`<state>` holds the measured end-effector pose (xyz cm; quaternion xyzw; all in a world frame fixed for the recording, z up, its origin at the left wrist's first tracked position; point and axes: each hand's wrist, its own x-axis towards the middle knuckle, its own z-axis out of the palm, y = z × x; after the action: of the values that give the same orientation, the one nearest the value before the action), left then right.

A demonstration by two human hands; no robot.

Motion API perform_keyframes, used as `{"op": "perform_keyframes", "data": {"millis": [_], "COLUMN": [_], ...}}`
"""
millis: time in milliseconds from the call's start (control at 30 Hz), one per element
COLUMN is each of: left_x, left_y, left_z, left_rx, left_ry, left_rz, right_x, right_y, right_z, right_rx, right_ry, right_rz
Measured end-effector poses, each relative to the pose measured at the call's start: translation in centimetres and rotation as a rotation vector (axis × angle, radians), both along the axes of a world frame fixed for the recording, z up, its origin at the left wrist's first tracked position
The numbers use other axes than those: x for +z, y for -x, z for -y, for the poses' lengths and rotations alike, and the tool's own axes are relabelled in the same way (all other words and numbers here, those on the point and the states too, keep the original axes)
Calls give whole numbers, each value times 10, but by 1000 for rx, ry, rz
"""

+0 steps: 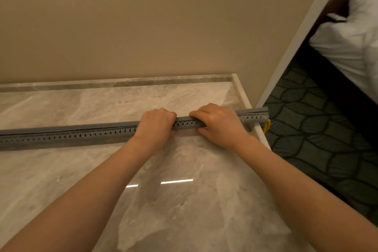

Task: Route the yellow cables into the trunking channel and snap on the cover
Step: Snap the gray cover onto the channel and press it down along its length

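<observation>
Left hand (156,124) and right hand (217,124) sat side by side, clamped on the grey trunking (71,135) lying crosswise on the marble counter (81,170), right nearer its overhanging end where yellow cables (266,126) dangled.

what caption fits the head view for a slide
Left hand and right hand grip the grey slotted trunking on a marble counter, yellow cables showing at its right end.
</observation>
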<state>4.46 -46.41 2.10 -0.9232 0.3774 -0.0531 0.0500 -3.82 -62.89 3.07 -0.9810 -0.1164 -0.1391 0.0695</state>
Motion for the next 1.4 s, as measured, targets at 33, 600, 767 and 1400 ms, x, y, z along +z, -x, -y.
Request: {"op": "perform_keyframes", "data": {"millis": [33,600,767,1400], "left_x": [1,4,4,12], "left_y": [0,1,2,51], "left_z": [0,-1,-1,76], "left_rx": [5,4,20,-152], "left_ry": [-5,-2,12,173], "left_rz": [-5,-31,-45,4], "right_x": [1,19,28,22], "right_y": [3,9,1,1], "right_z": [5,52,54,64], "right_rx": [-12,-161,-135,-35], "right_ry": [8,190,188,57], "right_rz": [6,-121,-196,-88]}}
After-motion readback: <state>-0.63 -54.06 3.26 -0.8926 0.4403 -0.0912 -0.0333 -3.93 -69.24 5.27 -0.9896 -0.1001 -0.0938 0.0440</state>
